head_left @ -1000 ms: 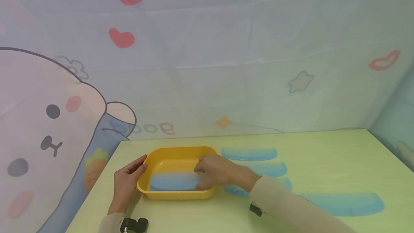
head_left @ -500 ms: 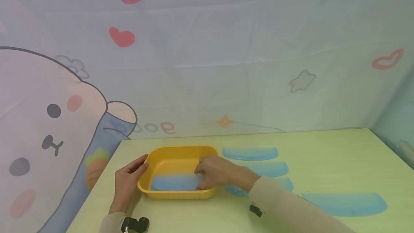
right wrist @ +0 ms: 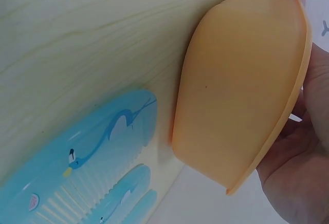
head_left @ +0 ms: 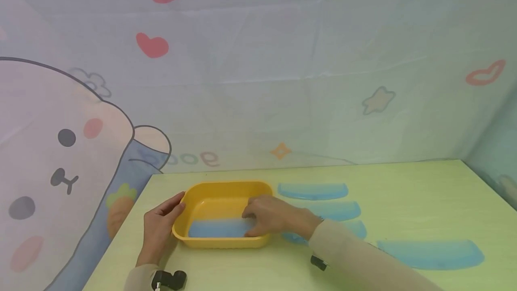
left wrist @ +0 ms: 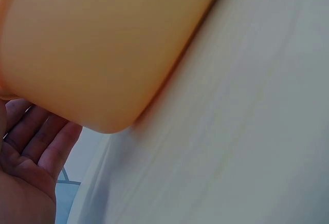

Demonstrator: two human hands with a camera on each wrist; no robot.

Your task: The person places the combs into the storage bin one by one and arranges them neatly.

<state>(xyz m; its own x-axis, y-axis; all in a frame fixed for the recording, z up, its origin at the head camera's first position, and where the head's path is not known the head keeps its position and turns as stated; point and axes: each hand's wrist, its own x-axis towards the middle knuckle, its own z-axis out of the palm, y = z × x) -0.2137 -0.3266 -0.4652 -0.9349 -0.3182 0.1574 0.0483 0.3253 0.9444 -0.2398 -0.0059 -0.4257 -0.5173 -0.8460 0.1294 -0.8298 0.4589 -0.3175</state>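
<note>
While the right hand [head_left: 269, 214] has its thumb and fingers curled onto the right end of a translucent blue, curved plastic comb [head_left: 218, 228], the rest of that comb reaches left from the grip, inside a yellow plastic basin [head_left: 224, 243] with a rounded oblong shape. The left hand [head_left: 156, 226] touches the basin's rim at the end opposite the right hand; its thumb and fingers look relaxed, laid against the outside rather than clenched. The gripped comb lies ahead and to the right of the left hand, with bare yellow floor beyond it.

Counted, there is one basin and one comb to be made out in it; whether another lies beneath cannot be told. Four more blue combs rest on the pale green-yellow table [head_left: 404, 201]. Three stand in a row just right of the basin: a far comb [head_left: 313, 191] beyond the right hand, a middle comb [head_left: 343, 210] and a near comb [head_left: 356, 228], these last two partly hidden by the right hand and arm. A separate comb [head_left: 440, 256] lies well to the right of that hand, beyond the beige right sleeve [head_left: 359, 255].
</note>
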